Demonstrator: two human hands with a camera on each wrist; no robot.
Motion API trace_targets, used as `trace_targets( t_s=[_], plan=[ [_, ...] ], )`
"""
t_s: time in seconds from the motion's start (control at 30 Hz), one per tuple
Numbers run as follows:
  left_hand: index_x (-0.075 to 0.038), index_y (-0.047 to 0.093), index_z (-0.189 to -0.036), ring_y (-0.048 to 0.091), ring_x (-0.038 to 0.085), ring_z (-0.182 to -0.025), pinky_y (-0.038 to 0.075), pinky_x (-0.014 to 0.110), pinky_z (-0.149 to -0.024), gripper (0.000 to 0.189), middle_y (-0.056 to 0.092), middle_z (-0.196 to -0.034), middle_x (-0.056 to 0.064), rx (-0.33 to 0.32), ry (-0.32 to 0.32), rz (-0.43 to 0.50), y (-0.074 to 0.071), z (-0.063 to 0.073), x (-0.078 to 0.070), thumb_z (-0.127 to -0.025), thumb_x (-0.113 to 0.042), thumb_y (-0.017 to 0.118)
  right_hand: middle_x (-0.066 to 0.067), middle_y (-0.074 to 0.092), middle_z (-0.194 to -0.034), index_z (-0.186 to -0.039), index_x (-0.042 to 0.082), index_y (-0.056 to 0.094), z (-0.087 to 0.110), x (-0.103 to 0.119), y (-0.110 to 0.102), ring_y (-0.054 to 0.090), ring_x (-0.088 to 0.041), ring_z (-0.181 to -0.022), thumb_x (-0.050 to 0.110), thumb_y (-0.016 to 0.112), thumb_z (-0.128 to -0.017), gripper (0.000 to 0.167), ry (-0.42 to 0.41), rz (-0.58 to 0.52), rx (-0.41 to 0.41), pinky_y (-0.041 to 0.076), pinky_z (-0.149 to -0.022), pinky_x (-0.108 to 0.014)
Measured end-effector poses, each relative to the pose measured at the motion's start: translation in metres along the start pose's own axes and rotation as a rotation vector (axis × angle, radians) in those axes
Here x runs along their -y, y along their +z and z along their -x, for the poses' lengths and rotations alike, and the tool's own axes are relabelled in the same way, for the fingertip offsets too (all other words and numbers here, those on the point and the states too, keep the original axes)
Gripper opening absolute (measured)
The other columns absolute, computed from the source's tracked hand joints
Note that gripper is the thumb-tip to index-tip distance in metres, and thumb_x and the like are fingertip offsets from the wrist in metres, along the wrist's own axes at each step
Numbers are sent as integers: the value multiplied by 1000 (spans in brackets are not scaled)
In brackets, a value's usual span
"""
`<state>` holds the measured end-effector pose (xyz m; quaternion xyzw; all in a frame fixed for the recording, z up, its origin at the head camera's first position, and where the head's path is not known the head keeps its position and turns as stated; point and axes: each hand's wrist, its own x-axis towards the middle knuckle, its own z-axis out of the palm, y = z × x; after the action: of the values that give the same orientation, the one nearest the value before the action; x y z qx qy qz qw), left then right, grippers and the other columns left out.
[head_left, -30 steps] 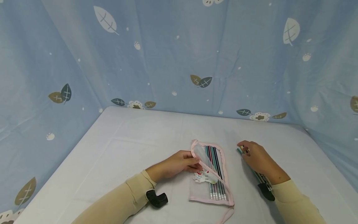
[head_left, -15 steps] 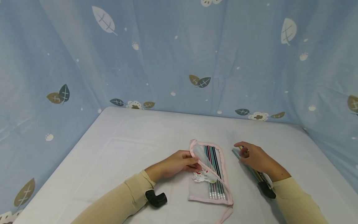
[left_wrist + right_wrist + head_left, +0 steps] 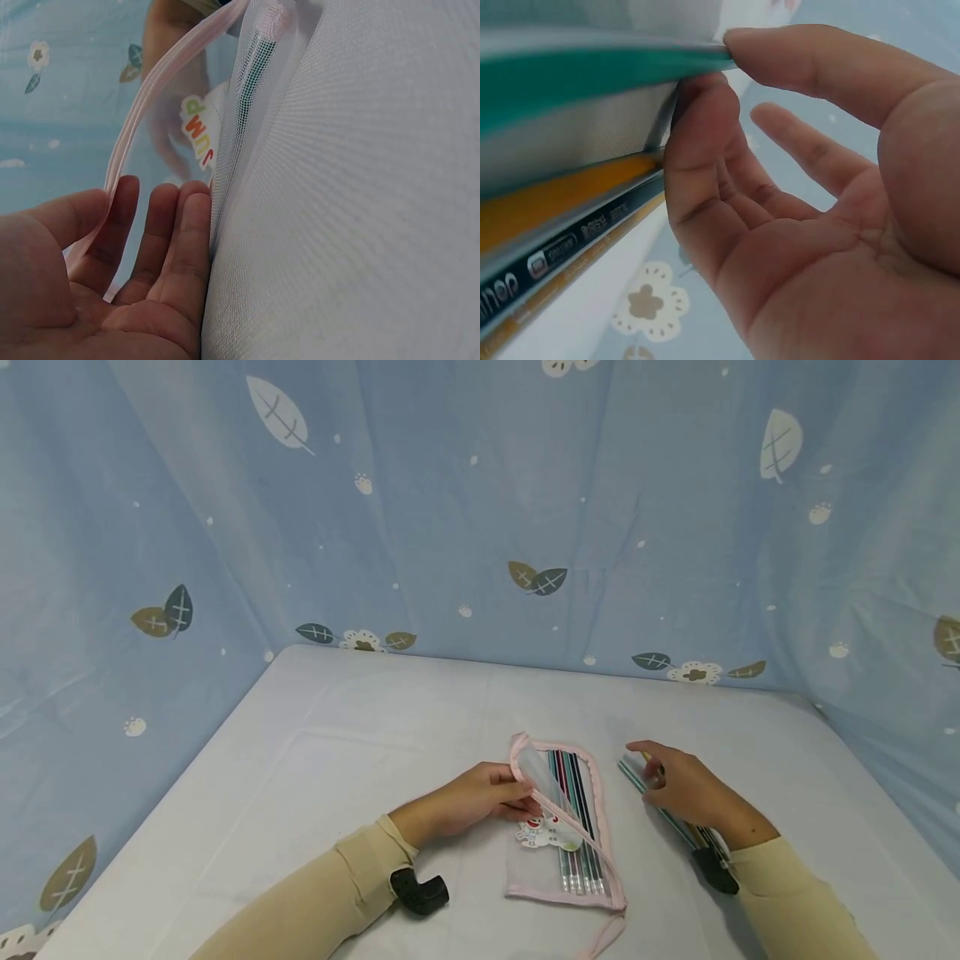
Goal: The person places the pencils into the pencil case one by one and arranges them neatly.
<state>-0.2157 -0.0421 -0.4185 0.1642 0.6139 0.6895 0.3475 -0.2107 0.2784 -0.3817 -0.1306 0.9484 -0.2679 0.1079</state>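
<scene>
In the head view a mesh pencil pouch [image 3: 525,872] with pink trim lies on the white table, with several striped pencils [image 3: 577,802] inside. My left hand [image 3: 472,797] pinches its pink edge [image 3: 150,90] between thumb and index finger and holds the flap lifted. Right of the pouch, my right hand [image 3: 686,789] is at a group of loose pencils, partly hidden under the hand and wrist. In the right wrist view it pinches a green pencil [image 3: 600,75] near one end. An orange pencil [image 3: 577,191] and a dark pencil [image 3: 570,259] lie below that one.
A pink strap [image 3: 607,935] trails from the pouch toward the near edge. Blue leaf-patterned cloth [image 3: 450,510] stands behind and beside the table [image 3: 375,710]. A black wrist device [image 3: 420,893] is on the left sleeve.
My right hand has shifted slightly left, and the green pencil's far end now sticks out farther left, apart from the other pencils. The left hand and pouch stay almost still.
</scene>
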Motion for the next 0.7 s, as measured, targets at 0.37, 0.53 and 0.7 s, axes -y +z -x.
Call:
trace_targets(
  t_s=[0.37, 0.53, 0.7],
  plan=[
    [13, 59, -118, 70, 20, -101, 58, 38, -99, 28, 70, -111, 27, 2, 4, -6, 0, 0, 0, -104, -11, 52, -17, 63, -113, -147, 3, 45, 1, 9, -7, 62, -17, -86, -4, 65, -89, 61, -54, -168, 7, 56, -65, -23],
    [14, 58, -117, 70, 21, -102, 58, 39, -99, 29, 68, -112, 30, 3, 9, -15, 0, 0, 0, -104, -11, 52, -12, 66, -109, -145, 5, 48, 1, 13, -9, 63, -15, -88, -1, 66, -91, 57, -120, -145, -7, 58, -74, -23],
    [15, 58, -118, 70, 21, -102, 58, 39, -99, 29, 68, -113, 31, 4, 11, -19, 0, 0, 1, -104, -11, 52, -10, 66, -105, -143, 8, 52, 3, 17, -9, 61, -15, -86, -3, 63, -92, 53, -115, -125, -15, 55, -67, -23]
  ],
)
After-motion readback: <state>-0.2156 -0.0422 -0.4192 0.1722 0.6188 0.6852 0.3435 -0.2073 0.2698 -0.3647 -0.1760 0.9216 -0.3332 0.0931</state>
